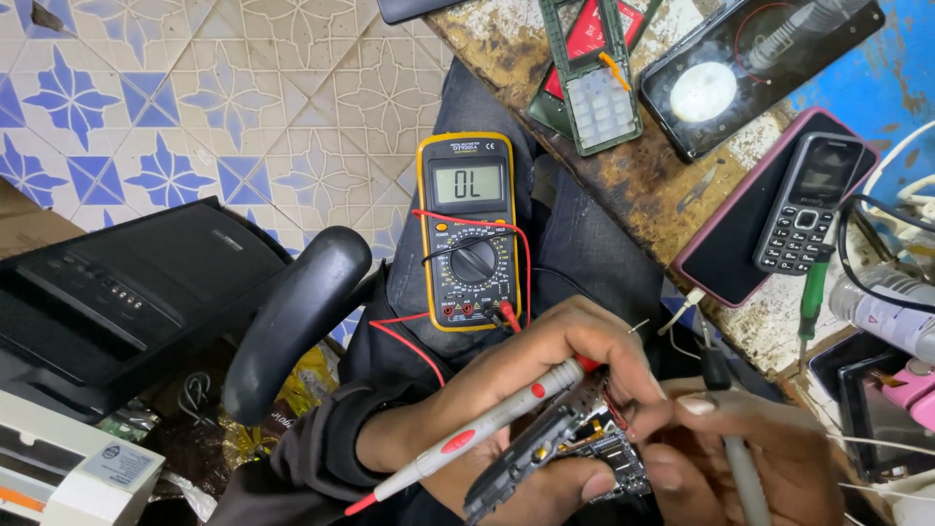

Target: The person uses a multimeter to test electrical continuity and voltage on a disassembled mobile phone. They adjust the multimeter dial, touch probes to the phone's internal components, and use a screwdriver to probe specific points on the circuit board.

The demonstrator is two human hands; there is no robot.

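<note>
Left hand (545,380), as I see it, grips a grey probe with red markings (477,429) like a pen; its long axis runs from the near left up to its tip at the right, on a small dark circuit board (575,448) cradled low in the scene. Right hand (750,448) pinches a second grey probe (745,477), pointing up and far. Resting on my lap beyond sits a yellow-edged multimeter (469,234), upright, grey screen at the far end, round dial below, red and black leads plugged in. Near left, a white box carries a small grey label (122,466).
</note>
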